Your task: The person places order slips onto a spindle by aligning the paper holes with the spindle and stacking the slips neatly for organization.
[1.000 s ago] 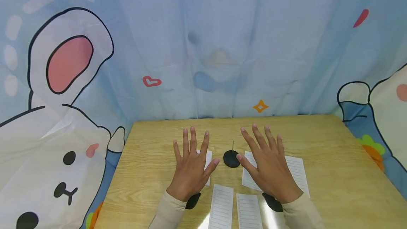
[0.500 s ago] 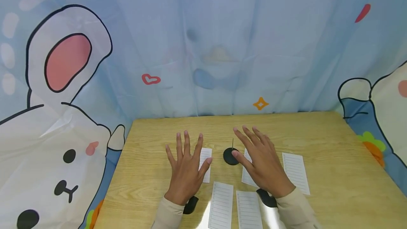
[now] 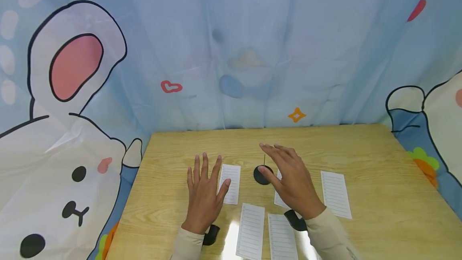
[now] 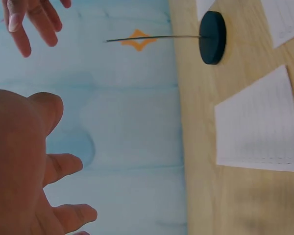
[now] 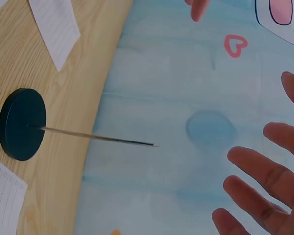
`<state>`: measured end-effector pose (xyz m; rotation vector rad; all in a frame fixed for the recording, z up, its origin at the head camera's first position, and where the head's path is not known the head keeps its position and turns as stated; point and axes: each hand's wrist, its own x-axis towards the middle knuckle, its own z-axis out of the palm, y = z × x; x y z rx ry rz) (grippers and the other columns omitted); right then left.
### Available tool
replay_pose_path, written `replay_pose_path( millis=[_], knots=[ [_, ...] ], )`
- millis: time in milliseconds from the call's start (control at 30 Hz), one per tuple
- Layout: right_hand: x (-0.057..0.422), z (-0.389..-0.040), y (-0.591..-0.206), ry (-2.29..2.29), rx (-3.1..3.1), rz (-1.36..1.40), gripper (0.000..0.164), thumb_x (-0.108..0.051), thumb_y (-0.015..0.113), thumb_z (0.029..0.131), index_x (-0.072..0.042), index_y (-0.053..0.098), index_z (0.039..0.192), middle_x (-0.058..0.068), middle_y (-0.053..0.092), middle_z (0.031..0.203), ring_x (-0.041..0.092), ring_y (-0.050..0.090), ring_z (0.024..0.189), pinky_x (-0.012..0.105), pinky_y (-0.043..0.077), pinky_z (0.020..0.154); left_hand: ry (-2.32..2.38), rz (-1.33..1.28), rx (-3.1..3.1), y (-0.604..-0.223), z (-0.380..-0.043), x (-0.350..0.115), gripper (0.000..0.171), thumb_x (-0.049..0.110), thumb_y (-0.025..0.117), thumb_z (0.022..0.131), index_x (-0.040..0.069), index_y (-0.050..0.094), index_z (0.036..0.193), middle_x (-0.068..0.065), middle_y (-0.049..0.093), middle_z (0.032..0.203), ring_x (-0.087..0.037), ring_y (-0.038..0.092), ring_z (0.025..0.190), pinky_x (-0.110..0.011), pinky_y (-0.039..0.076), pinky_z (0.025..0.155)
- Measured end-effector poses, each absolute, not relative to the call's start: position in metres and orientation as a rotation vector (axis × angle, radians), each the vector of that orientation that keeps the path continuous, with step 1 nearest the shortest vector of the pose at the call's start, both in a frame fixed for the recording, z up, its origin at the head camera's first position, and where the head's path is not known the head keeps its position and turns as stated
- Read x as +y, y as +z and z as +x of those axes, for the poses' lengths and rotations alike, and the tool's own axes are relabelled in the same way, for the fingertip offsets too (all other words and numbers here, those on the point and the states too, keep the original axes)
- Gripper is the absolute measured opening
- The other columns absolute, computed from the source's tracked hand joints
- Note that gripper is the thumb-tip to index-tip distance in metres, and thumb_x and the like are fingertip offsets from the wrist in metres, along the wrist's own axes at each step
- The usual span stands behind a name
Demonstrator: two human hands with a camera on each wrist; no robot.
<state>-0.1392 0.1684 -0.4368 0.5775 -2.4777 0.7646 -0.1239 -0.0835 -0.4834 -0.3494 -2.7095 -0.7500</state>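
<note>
A paper spike (image 3: 259,177) stands near the middle of the table, with a round black base and a thin upright metal pin. My right hand (image 3: 295,185) is held in the air just right of it, fingers extended and holding nothing; in the head view the thumb overlaps the base. My left hand (image 3: 203,200) hovers with spread fingers beside a white lined paper slip (image 3: 231,183). Another slip (image 3: 278,200) is partly hidden behind the right hand. In the right wrist view, the spike's pin (image 5: 98,137) is bare.
Two more lined slips, one (image 3: 250,232) beside the other (image 3: 282,238), lie near the front. A further slip (image 3: 336,194) lies to the right. Behind the wooden table (image 3: 173,147) hangs a blue cartoon-printed curtain (image 3: 195,51). Both wrists carry black mounts.
My left hand has shifted left, uncovering more of the slip beside it. The right hand has moved left and turned toward the spike, uncovering the far right slip. Spike and slips stay put.
</note>
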Motion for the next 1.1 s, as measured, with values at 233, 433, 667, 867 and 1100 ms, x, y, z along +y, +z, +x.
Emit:
replay_pose_path(
  millis=[233, 433, 667, 867, 1100],
  knots=[
    [0.158, -0.144, -0.438, 0.795, -2.466, 0.596, 0.059, -0.027, 0.081, 0.095, -0.019, 0.062, 0.15, 0.009, 0.071, 0.137, 0.03, 0.059, 0.132, 0.056, 0.053, 0.102, -0.767, -0.29, -2.697, -0.499, -0.122, -0.09, 0.063, 0.044, 0.059, 0.108, 0.019, 0.044, 0.164, -0.027, 0.029, 0.172, -0.049, 0.017, 0.163, -0.073, 0.013, 0.125],
    [0.15, -0.147, -0.441, 0.799, -2.414, 0.656, 0.058, -0.025, 0.084, 0.092, -0.02, 0.065, 0.147, 0.007, 0.075, 0.129, 0.029, 0.063, 0.126, 0.053, 0.057, 0.095, -0.797, -0.262, -2.662, -0.507, -0.122, -0.094, 0.06, 0.041, 0.063, 0.106, 0.019, 0.05, 0.16, -0.025, 0.032, 0.171, -0.048, 0.02, 0.163, -0.073, 0.016, 0.124],
    [0.141, -0.15, -0.445, 0.864, -2.427, 0.698, 0.053, -0.026, 0.081, 0.095, -0.02, 0.066, 0.146, 0.005, 0.075, 0.13, 0.028, 0.063, 0.127, 0.053, 0.057, 0.096, -0.771, -0.236, -2.596, -0.523, -0.121, -0.098, 0.053, 0.037, 0.072, 0.101, 0.019, 0.062, 0.15, -0.025, 0.044, 0.165, -0.049, 0.03, 0.158, -0.073, 0.023, 0.12],
    [0.136, -0.154, -0.449, 0.91, -2.421, 0.719, 0.053, -0.025, 0.082, 0.095, -0.021, 0.067, 0.145, 0.007, 0.074, 0.126, 0.027, 0.065, 0.123, 0.052, 0.058, 0.094, -0.788, -0.217, -2.56, -0.535, -0.12, -0.1, 0.05, 0.038, 0.077, 0.097, 0.021, 0.068, 0.144, -0.022, 0.052, 0.16, -0.047, 0.037, 0.155, -0.072, 0.027, 0.117],
    [0.128, -0.16, -0.456, 0.978, -2.437, 0.754, 0.052, -0.025, 0.082, 0.094, -0.021, 0.068, 0.144, 0.006, 0.073, 0.124, 0.024, 0.066, 0.117, 0.048, 0.06, 0.091, -0.86, -0.169, -2.532, -0.549, -0.12, -0.101, 0.048, 0.035, 0.083, 0.092, 0.02, 0.074, 0.136, -0.02, 0.06, 0.153, -0.047, 0.045, 0.147, -0.068, 0.032, 0.107]
  ],
)
